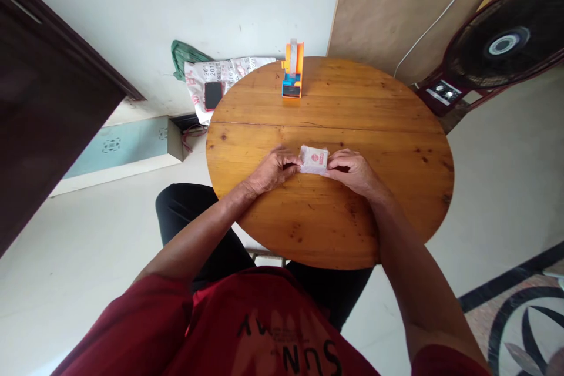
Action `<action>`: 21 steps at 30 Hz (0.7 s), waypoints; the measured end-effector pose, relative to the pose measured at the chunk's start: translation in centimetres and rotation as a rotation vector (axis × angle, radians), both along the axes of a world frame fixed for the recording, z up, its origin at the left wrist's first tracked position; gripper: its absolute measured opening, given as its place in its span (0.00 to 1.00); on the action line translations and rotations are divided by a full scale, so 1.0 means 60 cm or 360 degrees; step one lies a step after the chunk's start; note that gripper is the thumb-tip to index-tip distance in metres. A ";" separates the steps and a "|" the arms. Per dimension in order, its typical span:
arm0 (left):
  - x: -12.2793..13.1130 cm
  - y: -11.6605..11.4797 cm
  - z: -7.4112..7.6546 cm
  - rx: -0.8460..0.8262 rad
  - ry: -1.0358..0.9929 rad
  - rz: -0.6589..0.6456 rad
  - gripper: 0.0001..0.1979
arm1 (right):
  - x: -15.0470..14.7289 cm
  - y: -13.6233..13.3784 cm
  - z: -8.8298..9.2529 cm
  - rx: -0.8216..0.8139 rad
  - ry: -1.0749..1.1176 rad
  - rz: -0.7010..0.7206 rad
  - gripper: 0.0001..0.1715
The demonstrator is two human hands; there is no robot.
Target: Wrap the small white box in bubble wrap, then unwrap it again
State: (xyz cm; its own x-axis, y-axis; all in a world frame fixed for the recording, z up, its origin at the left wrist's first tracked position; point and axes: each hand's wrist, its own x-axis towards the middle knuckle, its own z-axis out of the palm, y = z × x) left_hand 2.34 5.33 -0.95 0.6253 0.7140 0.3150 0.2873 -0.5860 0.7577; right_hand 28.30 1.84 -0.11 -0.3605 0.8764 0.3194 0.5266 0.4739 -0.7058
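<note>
A small white box with red print, wrapped in clear plastic [314, 158], lies on the round wooden table [326, 217] before me. From the left side, my left hand [274, 168] pinches the edge of its wrapping between thumb and fingers. My right hand [353, 170] does the same at the right edge, its fingers curled. The box sits between the two hands, with its printed face up.
An orange and blue tape dispenser [292, 70] stands near the table's far edge. Behind the table's left rim are a phone-like dark object [214, 96] and a printed white bag [229, 70]. A large fan [502, 44] is at the right.
</note>
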 end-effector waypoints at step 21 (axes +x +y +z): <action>-0.002 -0.001 -0.015 0.0273 -0.0194 0.0325 0.23 | -0.005 -0.019 0.014 -0.0032 -0.0050 -0.0395 0.38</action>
